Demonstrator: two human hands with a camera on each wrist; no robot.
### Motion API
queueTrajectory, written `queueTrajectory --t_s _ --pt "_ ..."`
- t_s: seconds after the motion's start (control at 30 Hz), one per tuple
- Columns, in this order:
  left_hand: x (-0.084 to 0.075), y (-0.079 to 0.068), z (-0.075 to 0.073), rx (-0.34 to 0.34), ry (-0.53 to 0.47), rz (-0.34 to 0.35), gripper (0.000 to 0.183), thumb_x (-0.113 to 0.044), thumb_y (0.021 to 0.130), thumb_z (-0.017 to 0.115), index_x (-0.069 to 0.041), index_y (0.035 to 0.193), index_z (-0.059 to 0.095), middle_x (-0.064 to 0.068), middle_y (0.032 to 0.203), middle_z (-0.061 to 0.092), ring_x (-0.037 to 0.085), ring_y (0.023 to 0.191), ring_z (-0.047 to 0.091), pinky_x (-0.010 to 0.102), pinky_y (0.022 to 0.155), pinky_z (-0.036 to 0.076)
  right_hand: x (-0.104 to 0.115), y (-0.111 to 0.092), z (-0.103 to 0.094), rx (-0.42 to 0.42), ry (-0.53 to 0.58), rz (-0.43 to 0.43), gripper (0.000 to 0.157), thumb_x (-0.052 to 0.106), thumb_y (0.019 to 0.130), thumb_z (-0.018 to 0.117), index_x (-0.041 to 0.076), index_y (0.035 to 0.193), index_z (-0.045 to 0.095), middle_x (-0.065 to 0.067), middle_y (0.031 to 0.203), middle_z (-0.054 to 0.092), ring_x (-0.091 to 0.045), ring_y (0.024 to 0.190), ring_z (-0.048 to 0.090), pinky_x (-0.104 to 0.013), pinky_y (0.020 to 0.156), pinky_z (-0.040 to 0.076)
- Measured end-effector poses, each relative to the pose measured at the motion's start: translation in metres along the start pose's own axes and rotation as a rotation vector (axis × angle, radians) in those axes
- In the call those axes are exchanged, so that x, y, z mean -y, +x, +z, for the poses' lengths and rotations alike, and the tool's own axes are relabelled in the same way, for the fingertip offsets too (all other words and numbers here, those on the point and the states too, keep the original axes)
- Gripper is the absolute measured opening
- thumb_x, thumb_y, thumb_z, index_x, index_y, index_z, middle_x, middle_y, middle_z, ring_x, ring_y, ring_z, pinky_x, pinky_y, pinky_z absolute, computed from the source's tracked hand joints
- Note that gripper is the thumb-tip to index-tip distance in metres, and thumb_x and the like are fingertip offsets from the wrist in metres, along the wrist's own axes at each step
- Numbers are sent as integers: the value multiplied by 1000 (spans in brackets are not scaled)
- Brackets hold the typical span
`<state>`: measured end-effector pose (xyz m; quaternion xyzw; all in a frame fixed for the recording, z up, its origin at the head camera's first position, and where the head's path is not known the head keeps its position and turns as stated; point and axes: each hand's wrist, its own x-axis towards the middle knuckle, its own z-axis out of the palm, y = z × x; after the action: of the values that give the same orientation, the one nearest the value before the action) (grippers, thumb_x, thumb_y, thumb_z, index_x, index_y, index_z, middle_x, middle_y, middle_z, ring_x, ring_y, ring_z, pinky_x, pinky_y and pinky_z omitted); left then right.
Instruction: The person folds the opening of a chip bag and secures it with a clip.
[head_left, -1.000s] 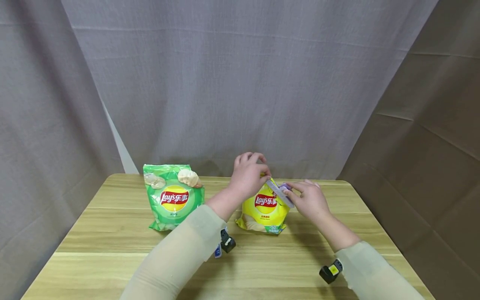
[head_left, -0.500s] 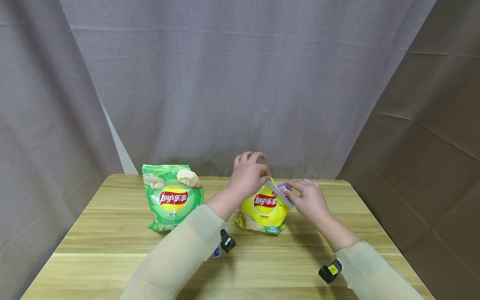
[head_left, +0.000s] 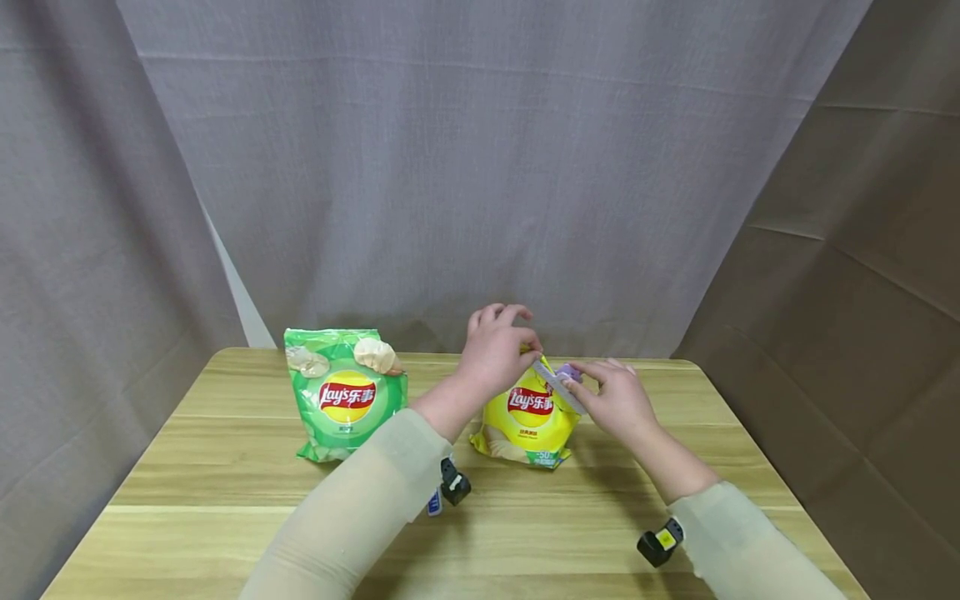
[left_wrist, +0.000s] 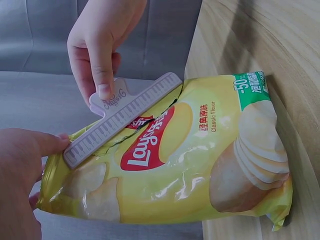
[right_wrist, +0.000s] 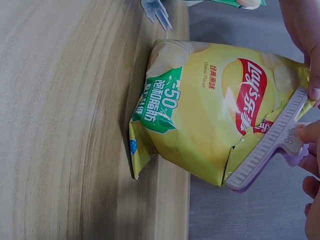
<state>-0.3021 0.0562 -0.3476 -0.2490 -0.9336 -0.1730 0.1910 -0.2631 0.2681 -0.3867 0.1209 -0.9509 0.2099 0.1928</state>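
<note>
A yellow Lay's chip bag [head_left: 525, 425] stands on the table, its torn upper right corner folded over. Across that fold lies a long lilac bag clip [left_wrist: 122, 120] with ruler-like ridges. My left hand [head_left: 495, 354] pinches the bag's top left corner, thumb right at the clip's end. My right hand [head_left: 618, 400] grips the clip's handle, with the thumb [left_wrist: 104, 90] pressing its front tab and fingers behind. In the right wrist view, the clip's bar [right_wrist: 270, 142] runs along the torn edge of the bag.
A green Lay's bag [head_left: 348, 400] stands to the left on the wooden table [head_left: 225, 475]. A blue clip-like item [right_wrist: 156, 12] lies near it, mostly hidden behind my left forearm in the head view. A grey curtain [head_left: 480, 167] hangs behind the table.
My right thumb and fingers have shifted slightly on the clip, and its bar now sits closer along the bag's fold. The left hand stays in place.
</note>
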Motion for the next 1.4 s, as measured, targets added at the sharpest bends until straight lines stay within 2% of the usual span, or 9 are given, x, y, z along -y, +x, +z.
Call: queueTrajectory --t_s 0.1,0.4,0.63,0.93,1.2,1.4 --pt "0 0 0 0 3 -3 11 -41 93 68 -32 95 75 -7 141 51 25 134 36 47 114 23 -2 1 2 -17 7 -24 37 30 93 70 8 123 70 -12 114 71 -26 83 57 -42 78 41" --pt "1 0 2 7 -10 -18 12 -41 94 67 -33 98 74 -6 140 51 24 135 36 47 114 23 -5 2 3 -42 39 -67 34 26 93 70 9 123 69 -11 114 71 -26 86 59 -47 86 41" --pt "2 -2 1 8 -31 -25 12 -42 94 66 -33 100 73 -5 139 51 24 135 35 47 114 23 -3 3 3 -16 58 -63 34 27 95 68 11 124 68 -8 110 70 -27 93 60 -47 83 43" --pt "3 -1 1 10 -35 -26 13 -43 94 66 -33 100 72 -5 138 52 24 135 36 47 113 23 -5 3 5 36 65 -59 42 26 95 67 9 133 61 -12 114 68 -32 102 59 -52 88 43" --pt "5 -1 3 11 -25 -34 16 -43 95 64 -32 104 71 -4 139 51 25 135 35 48 114 23 -7 6 8 82 96 -41 49 31 97 65 10 139 55 -12 117 66 -31 103 59 -47 80 49" --pt "6 -1 3 13 -33 -41 19 -43 95 64 -31 109 70 -4 139 51 25 135 36 48 114 23 -6 8 7 110 108 -16 53 30 96 66 11 143 51 -12 120 63 -28 101 58 -40 76 47"
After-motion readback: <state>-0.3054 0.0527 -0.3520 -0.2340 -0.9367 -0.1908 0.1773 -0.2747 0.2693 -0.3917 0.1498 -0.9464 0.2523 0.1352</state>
